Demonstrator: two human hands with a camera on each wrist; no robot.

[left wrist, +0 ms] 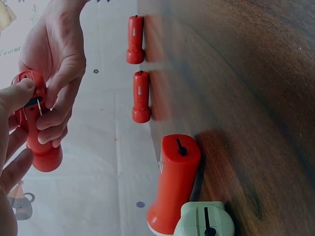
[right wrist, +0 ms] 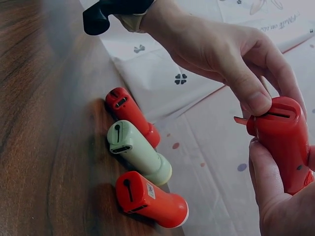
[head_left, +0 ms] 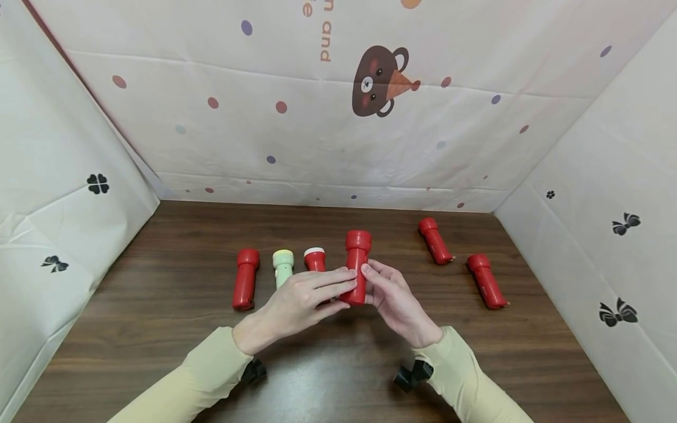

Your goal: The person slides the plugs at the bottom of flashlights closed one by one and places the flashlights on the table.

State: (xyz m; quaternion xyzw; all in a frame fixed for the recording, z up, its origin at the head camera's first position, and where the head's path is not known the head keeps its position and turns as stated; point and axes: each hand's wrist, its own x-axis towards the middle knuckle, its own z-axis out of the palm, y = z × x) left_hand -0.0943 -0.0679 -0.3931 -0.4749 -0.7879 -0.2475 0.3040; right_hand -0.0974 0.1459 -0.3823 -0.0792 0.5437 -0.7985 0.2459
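Observation:
A red flashlight (head_left: 358,258) is held up over the table between both hands, head end pointing away. My right hand (head_left: 394,299) grips its body from the right, thumb along the side. My left hand (head_left: 304,296) lays its fingers across the left side. At the tail end, the left thumb (right wrist: 258,103) presses beside a small red flap (right wrist: 240,120) that sticks out. Thin metal prongs (left wrist: 40,106) show near the tail in the left wrist view. Just behind my left hand are a red flashlight with a white rim (head_left: 315,258) and a pale green flashlight (head_left: 283,267), both partly hidden.
Another red flashlight (head_left: 245,279) lies at the left on the brown wooden table (head_left: 180,282). Two more, a farther red flashlight (head_left: 436,241) and a nearer red flashlight (head_left: 486,282), lie at the right. Printed white sheets (head_left: 317,141) wall the table's back and sides.

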